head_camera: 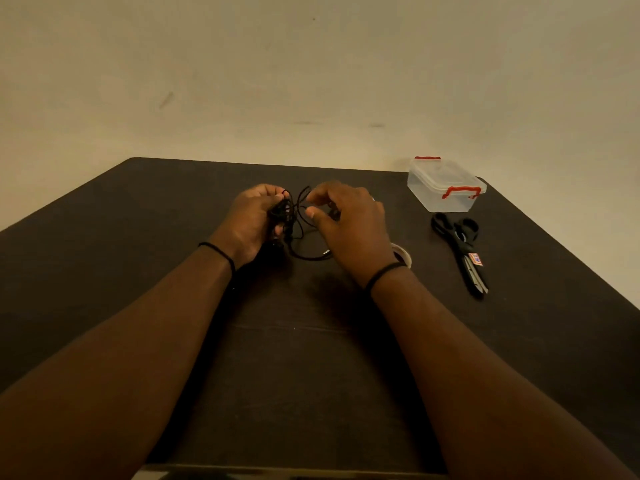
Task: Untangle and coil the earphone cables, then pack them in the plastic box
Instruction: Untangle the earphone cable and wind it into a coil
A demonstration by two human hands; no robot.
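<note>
Left hand (251,218) grips tangled black earphone cables (289,216) above dark table (138,237); right hand (348,220) pinches a loop, fingers curled. Lidded clear plastic box with red clips (445,185) far right, black scissors (462,251) just before it.

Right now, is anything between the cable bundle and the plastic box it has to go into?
The table between the earphone cables and the plastic box looks bare; the scissors lie nearer than the box, off that line. But the box's lid is on, red clips apparently down, so it must be opened first.
</note>
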